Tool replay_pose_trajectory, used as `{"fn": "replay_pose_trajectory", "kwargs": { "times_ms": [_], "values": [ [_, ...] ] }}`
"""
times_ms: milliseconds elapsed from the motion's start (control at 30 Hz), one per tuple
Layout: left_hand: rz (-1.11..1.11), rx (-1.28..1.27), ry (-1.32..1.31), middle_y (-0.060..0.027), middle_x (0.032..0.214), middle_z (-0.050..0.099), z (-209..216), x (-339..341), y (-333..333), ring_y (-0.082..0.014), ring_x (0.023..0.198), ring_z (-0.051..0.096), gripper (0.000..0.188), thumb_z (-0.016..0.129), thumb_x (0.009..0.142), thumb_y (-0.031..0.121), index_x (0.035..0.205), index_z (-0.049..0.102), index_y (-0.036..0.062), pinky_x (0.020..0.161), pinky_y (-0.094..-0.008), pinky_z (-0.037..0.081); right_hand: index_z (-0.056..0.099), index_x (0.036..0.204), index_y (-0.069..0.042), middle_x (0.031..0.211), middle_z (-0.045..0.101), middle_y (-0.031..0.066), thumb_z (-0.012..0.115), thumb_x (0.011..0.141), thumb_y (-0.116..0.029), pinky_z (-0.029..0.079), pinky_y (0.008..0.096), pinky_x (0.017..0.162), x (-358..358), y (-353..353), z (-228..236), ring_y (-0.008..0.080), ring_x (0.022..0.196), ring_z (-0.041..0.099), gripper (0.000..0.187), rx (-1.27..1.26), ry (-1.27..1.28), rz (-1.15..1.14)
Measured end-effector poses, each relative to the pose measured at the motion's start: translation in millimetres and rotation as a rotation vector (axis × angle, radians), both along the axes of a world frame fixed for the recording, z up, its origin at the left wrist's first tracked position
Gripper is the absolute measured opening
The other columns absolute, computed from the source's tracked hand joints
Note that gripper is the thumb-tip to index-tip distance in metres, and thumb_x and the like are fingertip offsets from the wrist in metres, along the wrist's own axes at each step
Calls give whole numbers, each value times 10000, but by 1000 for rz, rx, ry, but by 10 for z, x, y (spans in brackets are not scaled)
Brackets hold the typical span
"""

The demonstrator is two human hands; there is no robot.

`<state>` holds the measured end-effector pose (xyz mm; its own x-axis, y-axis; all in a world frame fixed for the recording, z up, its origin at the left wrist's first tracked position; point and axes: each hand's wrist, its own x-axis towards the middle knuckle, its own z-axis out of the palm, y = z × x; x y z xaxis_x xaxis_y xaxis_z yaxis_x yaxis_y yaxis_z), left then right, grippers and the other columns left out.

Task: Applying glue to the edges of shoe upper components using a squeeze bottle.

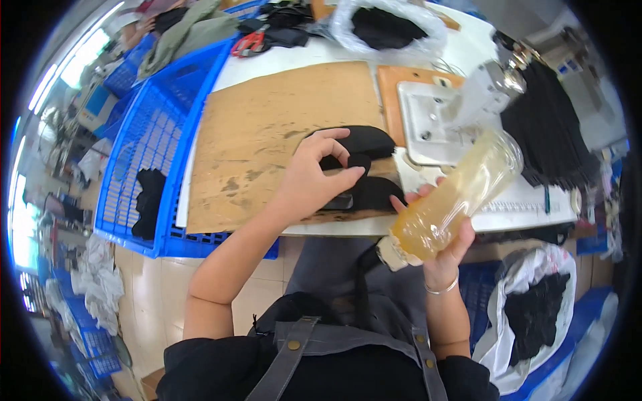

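My left hand (319, 170) is over the cardboard sheet, thumb and index finger curled toward each other around a small rounded black piece (360, 162). Two larger curved black fabric pieces lie by it: the farther piece (368, 140) and the nearer piece (374, 194), both at the board's right edge. In my right hand (456, 248) is a clear plastic bottle (445, 207) with yellowish liquid inside. It is tilted, its crusted pale neck (391, 254) pointing down and left, past the table's front edge. My right fingers wrap around its lower side.
The worn cardboard sheet (267, 127) covers the table's left part. A blue crate (160, 134) stands left, with black fabric inside. A white sewing machine (461, 107) is at the right. Red-handled scissors (249, 45) and a plastic bag (341, 23) of black pieces lie behind. A white sack (568, 267) stands lower right.
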<state>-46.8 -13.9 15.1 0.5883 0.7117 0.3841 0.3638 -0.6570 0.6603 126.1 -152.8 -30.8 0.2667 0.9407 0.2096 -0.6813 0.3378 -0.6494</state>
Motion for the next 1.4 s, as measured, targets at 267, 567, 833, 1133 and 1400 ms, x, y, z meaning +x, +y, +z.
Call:
{"fn": "replay_pose_trajectory", "kwargs": {
  "times_ms": [267, 567, 833, 1133, 1400],
  "values": [
    [337, -366, -426, -65, 1024, 627, 692, -1205, 666, -128, 961, 558, 370, 612, 787, 152, 1112, 587, -22, 909, -261, 380, 313, 1341, -83, 1165, 509, 86, 468, 825, -525, 281, 589, 1003, 60, -54, -50, 257, 1057, 526, 697, 22, 70, -29],
    [754, 748, 221, -141, 1096, 576, 162, -1040, 2292, -296, 1053, 487, 160, 708, 562, 239, 641, 656, 109, 877, -418, 391, 288, 1329, -71, 1142, 485, 107, 494, 843, -465, 257, 599, 1014, -25, -101, 158, 256, 1054, 512, 659, 106, 63, -4],
    [921, 673, 301, -156, 1170, 506, -698, -742, 2544, -314, 1175, 376, 269, 683, 601, 217, 788, 652, 25, 937, -455, 304, 242, 1349, -60, 1180, 440, 108, 506, 848, -429, 174, 605, 1052, 156, -308, 218, 264, 1087, 501, 675, 119, -25, -47],
    [766, 565, 386, -154, 1192, 491, -547, -737, 2354, -302, 1185, 364, 346, 650, 609, 321, 811, 655, 41, 945, -496, 277, 263, 1336, -86, 1118, 445, 95, 477, 840, -495, 253, 588, 1030, 119, -319, 108, 245, 1042, 511, 677, 33, 4, -114],
    [633, 759, 520, -157, 1177, 504, -191, -922, 2032, -284, 1107, 471, 489, 635, 701, 265, 1146, 536, 87, 907, -488, 360, 267, 1344, -65, 1163, 461, 113, 541, 828, -433, 205, 599, 1040, 75, -327, 198, 268, 1098, 479, 690, 102, 49, -57]
  ]
}}
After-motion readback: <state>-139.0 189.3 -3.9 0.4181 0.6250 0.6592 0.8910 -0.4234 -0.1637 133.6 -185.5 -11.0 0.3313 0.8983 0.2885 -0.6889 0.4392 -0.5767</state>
